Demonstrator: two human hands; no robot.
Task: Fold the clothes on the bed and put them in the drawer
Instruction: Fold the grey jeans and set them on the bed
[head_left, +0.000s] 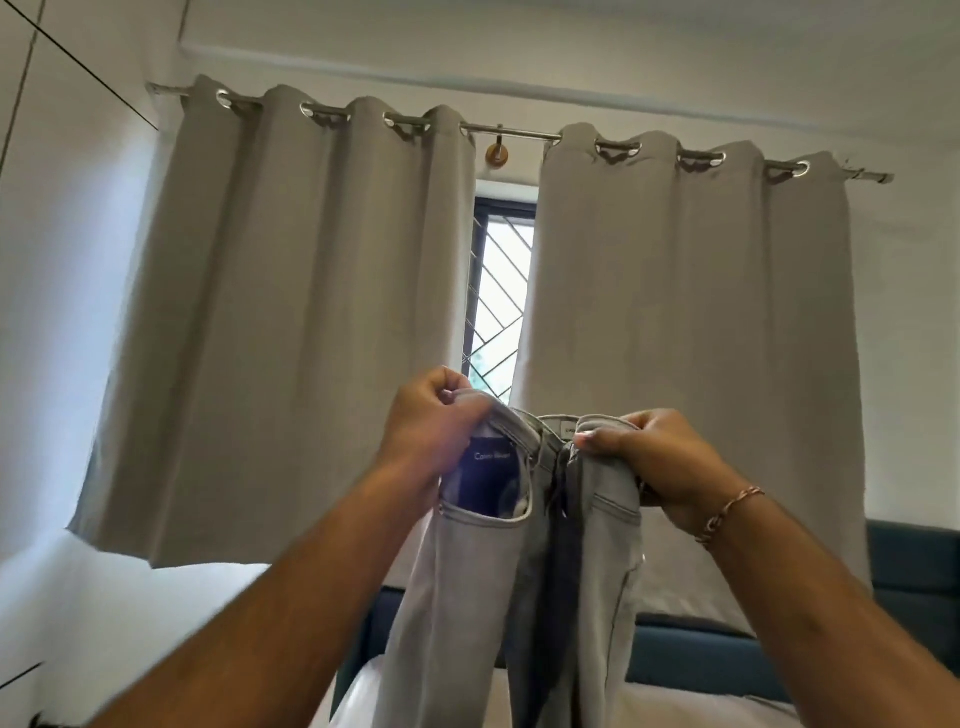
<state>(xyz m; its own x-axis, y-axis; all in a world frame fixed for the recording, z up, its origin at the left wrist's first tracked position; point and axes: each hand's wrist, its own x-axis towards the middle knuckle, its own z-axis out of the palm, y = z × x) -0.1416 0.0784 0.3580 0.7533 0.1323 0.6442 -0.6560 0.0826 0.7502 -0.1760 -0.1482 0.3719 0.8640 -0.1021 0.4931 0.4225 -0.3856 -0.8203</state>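
Both forearms reach up from the bottom edge: the left hand (434, 423) and right hand (657, 460) each pinch the waistband of light grey jeans (519, 597), held up before the beige curtains (311, 312). Legs run out of frame below; the pocket label is blurred. Behind them shows a teal headboard (909, 566).

light grey jeans (524, 587), beige curtains (311, 322), teal headboard (914, 566)

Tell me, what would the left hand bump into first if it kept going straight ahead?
Probably the grey eyelet curtain. The left hand, pinching the waistband of the light grey jeans, points up and forward toward it. Nothing else shows between them, though depth is hard to judge.
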